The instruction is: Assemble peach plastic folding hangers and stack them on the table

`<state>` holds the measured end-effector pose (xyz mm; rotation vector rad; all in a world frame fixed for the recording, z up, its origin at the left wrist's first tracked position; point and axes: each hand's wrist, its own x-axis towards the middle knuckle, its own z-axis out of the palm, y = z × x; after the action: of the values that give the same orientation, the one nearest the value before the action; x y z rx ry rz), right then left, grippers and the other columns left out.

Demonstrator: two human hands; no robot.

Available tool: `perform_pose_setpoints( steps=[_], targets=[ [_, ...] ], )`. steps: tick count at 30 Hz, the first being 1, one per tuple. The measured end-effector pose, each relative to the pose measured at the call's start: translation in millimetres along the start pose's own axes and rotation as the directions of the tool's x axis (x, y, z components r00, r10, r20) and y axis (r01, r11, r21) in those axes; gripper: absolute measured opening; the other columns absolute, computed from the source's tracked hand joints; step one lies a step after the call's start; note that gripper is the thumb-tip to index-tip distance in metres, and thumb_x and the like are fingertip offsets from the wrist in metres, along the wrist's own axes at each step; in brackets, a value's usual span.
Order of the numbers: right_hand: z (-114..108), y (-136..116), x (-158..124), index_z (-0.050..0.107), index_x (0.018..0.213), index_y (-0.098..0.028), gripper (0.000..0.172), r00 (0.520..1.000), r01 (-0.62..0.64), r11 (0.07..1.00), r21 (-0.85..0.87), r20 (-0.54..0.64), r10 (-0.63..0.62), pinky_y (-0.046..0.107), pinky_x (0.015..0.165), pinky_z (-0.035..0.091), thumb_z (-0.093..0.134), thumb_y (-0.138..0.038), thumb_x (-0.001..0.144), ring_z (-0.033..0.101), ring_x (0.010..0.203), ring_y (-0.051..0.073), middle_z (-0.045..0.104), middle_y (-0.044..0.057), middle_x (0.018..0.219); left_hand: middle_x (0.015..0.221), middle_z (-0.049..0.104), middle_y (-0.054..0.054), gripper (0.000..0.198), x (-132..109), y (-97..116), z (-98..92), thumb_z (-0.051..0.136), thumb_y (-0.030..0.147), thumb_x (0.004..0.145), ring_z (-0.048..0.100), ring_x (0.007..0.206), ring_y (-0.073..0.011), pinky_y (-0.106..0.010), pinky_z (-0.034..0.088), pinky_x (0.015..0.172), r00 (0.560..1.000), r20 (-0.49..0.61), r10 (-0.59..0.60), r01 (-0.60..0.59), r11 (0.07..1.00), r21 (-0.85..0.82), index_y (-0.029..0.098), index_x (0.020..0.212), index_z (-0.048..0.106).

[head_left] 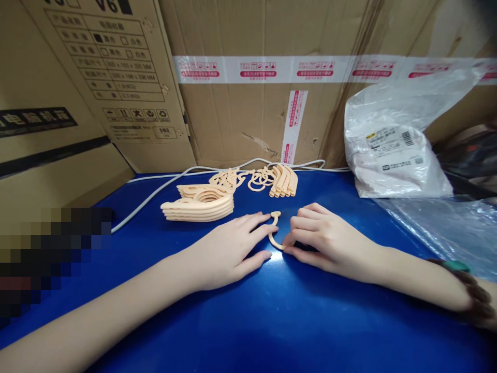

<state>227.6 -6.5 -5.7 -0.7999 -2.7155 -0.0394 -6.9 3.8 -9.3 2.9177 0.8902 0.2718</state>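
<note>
A beige curved hanger hook [273,235] with a flat, widened end lies on the blue table between my hands. My right hand [326,235] pinches its lower end between thumb and fingers. My left hand [235,248] rests palm down to the left, fingers apart, with fingertips touching or very near the hook's side. Further left, a neat stack of beige hanger arms [198,210] lies behind my left hand. Beyond the hook sit a bundle of curved beige arms [283,180], a loose group of hooks [258,180] and more beige pieces [225,178].
Cardboard boxes [264,119] wall in the back and left [143,124]. A white cable [145,199] runs along the rear of the blue table [248,321]. At the right stand a white plastic bag [392,150] with a label and a clear plastic sheet [458,228].
</note>
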Motion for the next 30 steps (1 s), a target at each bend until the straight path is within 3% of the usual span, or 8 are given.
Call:
perform_pose_setpoints(
  steps=[5,9,12,14,18,20,24,30],
  targets=[
    [-10.3,5.5,3.0,0.067,0.091,-0.018,0.027,1.0,0.012,0.997,-0.079,-0.027,-0.014,0.034,0.077,0.034,0.046,-0.034,0.096,0.053,0.075,0.018,0.064,0.003,0.078,0.147,0.041,-0.014,0.047,0.3,-0.4,0.8,0.039,0.04,0.097,0.041,0.133,-0.0291,-0.046,0.037,0.107,1.0,0.015,-0.007,0.007,1.0,0.008,0.016,0.138,0.044],
    [-33.3,35.5,12.4,0.065,0.096,-0.018,0.031,0.964,-0.249,0.95,-0.19,-0.14,0.225,0.032,0.072,0.038,0.046,-0.041,0.094,0.058,0.072,0.019,0.065,0.004,0.078,0.147,0.04,-0.012,0.045,0.3,-0.1,0.0,0.037,0.04,0.098,0.039,0.134,-0.0288,-0.047,0.037,0.107,1.0,0.021,-0.01,0.01,1.0,-0.006,0.019,0.137,0.045],
    [-38.0,71.9,21.5,0.063,0.103,-0.019,0.036,0.87,-0.492,0.863,-0.11,-0.075,0.487,0.03,0.061,0.038,0.048,-0.048,0.09,0.059,0.067,0.02,0.065,0.004,0.077,0.147,0.04,-0.011,0.045,0.3,0.0,-0.8,0.036,0.04,0.098,0.039,0.134,-0.0277,-0.046,0.036,0.108,0.999,0.029,-0.016,0.016,1.0,-0.005,0.02,0.138,0.045],
    [-31.5,96.6,27.2,0.062,0.103,-0.02,0.034,0.775,-0.631,0.775,0.023,-0.023,0.631,0.03,0.065,0.04,0.055,-0.049,0.085,0.061,0.073,0.021,0.067,0.004,0.082,0.148,0.039,-0.011,0.046,0.3,0.0,-1.1,0.036,0.041,0.098,0.039,0.134,-0.0272,-0.045,0.036,0.108,0.999,0.036,-0.019,0.019,1.0,0.0,0.02,0.138,0.044],
    [-12.4,135.1,36.9,0.053,0.114,-0.016,0.047,0.644,-0.758,0.648,0.075,-0.066,0.762,0.034,0.066,0.044,0.056,-0.051,0.084,0.063,0.077,0.025,0.068,0.009,0.085,0.148,0.039,-0.012,0.047,0.2,0.0,-1.3,0.036,0.041,0.098,0.039,0.134,-0.0271,-0.045,0.036,0.108,0.998,0.049,-0.024,0.024,1.0,0.002,0.019,0.138,0.044],
    [-6.5,147.0,41.0,0.051,0.114,-0.016,0.05,0.604,-0.787,0.608,0.106,-0.067,0.794,0.035,0.067,0.045,0.058,-0.054,0.082,0.064,0.076,0.025,0.068,0.009,0.083,0.148,0.039,-0.012,0.046,0.3,-0.1,-1.3,0.036,0.041,0.098,0.038,0.134,-0.0273,-0.045,0.036,0.108,0.999,0.048,-0.025,0.025,1.0,-0.002,0.019,0.138,0.044],
    [-0.8,157.9,48.4,0.049,0.113,-0.017,0.054,0.585,-0.798,0.578,0.171,-0.013,0.811,0.033,0.063,0.047,0.06,-0.057,0.08,0.063,0.07,0.022,0.069,0.006,0.078,0.148,0.038,-0.011,0.047,1.3,-0.8,-1.5,0.036,0.041,0.098,0.038,0.135,-0.0277,-0.045,0.036,0.108,0.998,0.048,-0.027,0.027,1.0,0.001,0.019,0.139,0.044],
    [4.7,154.4,56.5,0.049,0.117,-0.013,0.052,0.57,-0.809,0.548,0.213,0.056,0.819,0.029,0.054,0.044,0.065,-0.046,0.08,0.059,0.061,0.017,0.066,0.004,0.071,0.148,0.04,-0.012,0.046,0.1,-1.3,-1.4,0.036,0.04,0.098,0.038,0.135,-0.0274,-0.045,0.036,0.108,0.999,0.04,-0.018,0.018,1.0,0.002,0.019,0.138,0.044]
  ],
)
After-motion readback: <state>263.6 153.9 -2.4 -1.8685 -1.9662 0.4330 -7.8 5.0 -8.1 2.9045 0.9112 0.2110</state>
